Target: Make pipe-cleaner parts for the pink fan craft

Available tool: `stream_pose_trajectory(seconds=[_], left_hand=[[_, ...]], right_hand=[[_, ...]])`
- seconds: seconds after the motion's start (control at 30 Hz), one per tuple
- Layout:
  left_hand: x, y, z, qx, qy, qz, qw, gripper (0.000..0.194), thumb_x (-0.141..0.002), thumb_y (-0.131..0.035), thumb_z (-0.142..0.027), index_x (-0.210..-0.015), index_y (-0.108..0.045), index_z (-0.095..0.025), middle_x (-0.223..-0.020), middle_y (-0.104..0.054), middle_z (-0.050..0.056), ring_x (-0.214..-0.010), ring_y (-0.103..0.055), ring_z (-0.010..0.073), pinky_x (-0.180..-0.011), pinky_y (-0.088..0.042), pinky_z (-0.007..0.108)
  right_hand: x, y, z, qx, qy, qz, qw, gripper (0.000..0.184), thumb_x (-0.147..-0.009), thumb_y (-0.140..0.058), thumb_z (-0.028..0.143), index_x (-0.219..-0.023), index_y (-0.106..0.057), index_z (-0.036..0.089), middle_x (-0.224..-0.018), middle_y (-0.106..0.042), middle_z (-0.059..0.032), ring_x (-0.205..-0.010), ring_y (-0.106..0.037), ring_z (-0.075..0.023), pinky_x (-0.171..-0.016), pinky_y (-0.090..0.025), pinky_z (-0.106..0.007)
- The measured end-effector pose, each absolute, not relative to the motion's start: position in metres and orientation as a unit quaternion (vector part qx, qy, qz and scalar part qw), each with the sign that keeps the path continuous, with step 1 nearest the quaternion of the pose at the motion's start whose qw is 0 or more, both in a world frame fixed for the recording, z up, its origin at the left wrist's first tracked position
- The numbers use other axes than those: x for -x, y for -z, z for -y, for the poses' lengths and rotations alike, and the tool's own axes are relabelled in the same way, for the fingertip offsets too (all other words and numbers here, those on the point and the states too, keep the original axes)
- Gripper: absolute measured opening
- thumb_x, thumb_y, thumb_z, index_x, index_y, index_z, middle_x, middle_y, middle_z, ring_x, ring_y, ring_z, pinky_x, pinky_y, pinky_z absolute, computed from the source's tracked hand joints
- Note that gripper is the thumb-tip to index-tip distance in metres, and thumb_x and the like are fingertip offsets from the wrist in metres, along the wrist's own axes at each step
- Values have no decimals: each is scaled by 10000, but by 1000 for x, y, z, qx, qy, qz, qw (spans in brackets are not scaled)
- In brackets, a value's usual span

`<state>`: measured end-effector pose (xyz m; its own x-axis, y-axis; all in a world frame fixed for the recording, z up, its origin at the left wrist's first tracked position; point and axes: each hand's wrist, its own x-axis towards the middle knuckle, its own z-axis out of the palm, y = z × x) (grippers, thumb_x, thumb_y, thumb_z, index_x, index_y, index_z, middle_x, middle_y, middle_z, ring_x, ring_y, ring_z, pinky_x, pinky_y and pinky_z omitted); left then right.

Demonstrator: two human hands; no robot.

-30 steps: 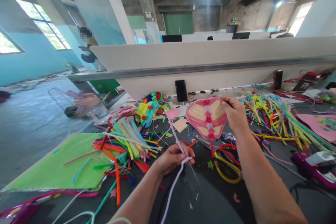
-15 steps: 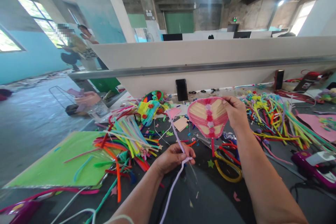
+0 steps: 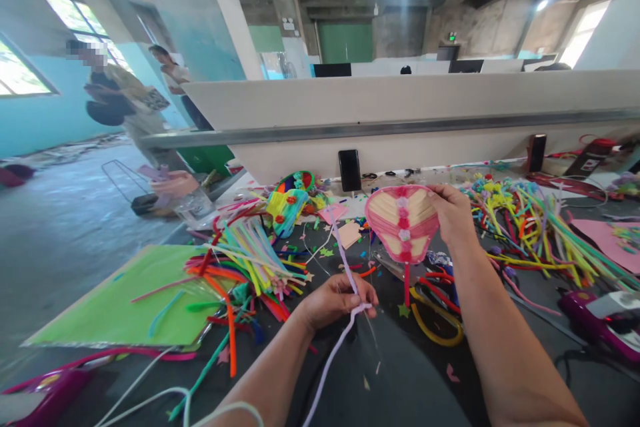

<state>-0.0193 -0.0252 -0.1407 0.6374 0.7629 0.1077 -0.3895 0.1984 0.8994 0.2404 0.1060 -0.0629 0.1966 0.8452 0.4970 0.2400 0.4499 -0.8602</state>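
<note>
My left hand (image 3: pixel 345 300) is closed in a pinch on a lilac pipe cleaner (image 3: pixel 327 360), which runs up past the fingers and down toward the table's near edge. A fine clear strand also trails from those fingers. Over the table, my right hand (image 3: pixel 453 213) grips the upper right edge of a pink and cream fan (image 3: pixel 385 223) made of pipe cleaners, with small pompom flowers down its middle. Its red-pink handle (image 3: pixel 407 283) hangs downward. Scissors with yellow handles (image 3: pixel 440 333) lie below the fan.
A bundle of pipe cleaners (image 3: pixel 265 253) and a green sheet (image 3: pixel 115 293) lie on the left. More pipe cleaners (image 3: pixel 540 227) heap at right. Glue guns (image 3: pixel 595 317) rest at both sides. A phone (image 3: pixel 349 170) leans on the partition (image 3: pixel 425 100). Two people (image 3: pixel 170 73) stand far left.
The fan has turned slightly and its handle hangs a little lower. Both hands keep their holds. The view has shifted slightly, and a person at far left has moved further left.
</note>
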Motion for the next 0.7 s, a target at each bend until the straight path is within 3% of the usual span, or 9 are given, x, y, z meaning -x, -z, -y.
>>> stream_pose_trajectory(seconds=[0.17, 0.27, 0.53, 0.7], left_hand=[[18, 141, 25, -503, -379, -178, 756, 219, -715, -714, -280, -802, -656, -88, -909, -641, 143, -753, -664, 222, -733, -466, 338], [18, 139, 25, -503, -369, -172, 762, 241, -702, -726, -299, -788, -664, -82, -906, -643, 146, -738, -670, 230, -717, -465, 330], [11, 129, 36, -527, -243, -160, 799, 254, -693, -732, -324, -777, -674, -91, -893, -660, 149, -737, -672, 245, -688, -470, 325], [6, 131, 38, -512, -177, -150, 827, 250, -697, -726, -319, -791, -671, -94, -874, -665, 141, -739, -666, 238, -707, -492, 357]], right_hand=[[-240, 66, -110, 500, -204, 608, 582, 355, -744, -581, 337, -1050, -665, 177, -1051, -687, -90, -982, -610, -249, -847, -466, -396], [-227, 67, -105, 455, -275, 631, 566, 365, -764, -580, 322, -1099, -635, 188, -1097, -669, -92, -1023, -607, -230, -910, -449, -400], [-169, 56, -60, 350, -574, 584, 455, 368, -729, -671, 421, -1003, -672, 175, -903, -705, -65, -848, -642, -167, -795, -477, -309], [-171, 53, -55, 304, -660, 549, 414, 316, -596, -785, 391, -756, -700, 132, -660, -676, -33, -600, -613, -115, -675, -492, -276]])
